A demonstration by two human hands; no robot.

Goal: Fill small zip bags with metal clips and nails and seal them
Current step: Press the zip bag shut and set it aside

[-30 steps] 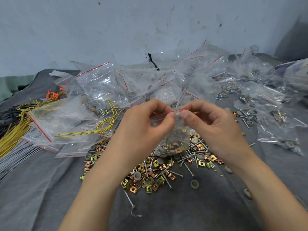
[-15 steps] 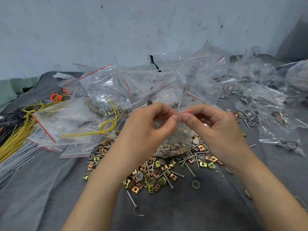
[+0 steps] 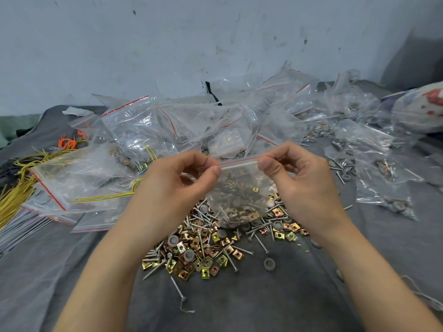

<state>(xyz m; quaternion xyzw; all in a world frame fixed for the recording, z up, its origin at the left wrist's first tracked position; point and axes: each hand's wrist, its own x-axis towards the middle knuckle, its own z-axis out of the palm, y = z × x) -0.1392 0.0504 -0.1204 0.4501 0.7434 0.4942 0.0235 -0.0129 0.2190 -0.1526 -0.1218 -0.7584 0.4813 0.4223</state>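
Sealing in hand, item one: a small zip bag (image 3: 237, 195), clear with a red line at the mouth, hanging between both hands over the loose stock, its lower half full of metal clips and nails. Left hand (image 3: 177, 183): fingers (image 3: 214, 170) curled, thumb and forefinger pinching the left end of the zip strip (image 3: 239, 164). Right hand (image 3: 299, 185): likewise pinching the right end, the strip drawn taut between them. Whether the track is closed along its length cannot be told. Handling note, as a judgement: press from one end across to the other with the strip straight, then check that no nail point sits in the track. Item two: a pile of clips and nails (image 3: 211, 250) with grey washers (image 3: 269, 264) on the grey cloth (image 3: 311, 295), directly under the bag; a spill would land there. Item three: a heap of filled bags (image 3: 215, 121) behind the hands, close enough to snag the bag's corners. Item four: yellow wires (image 3: 14, 197) and orange ties (image 3: 67, 142), far left, well apart.
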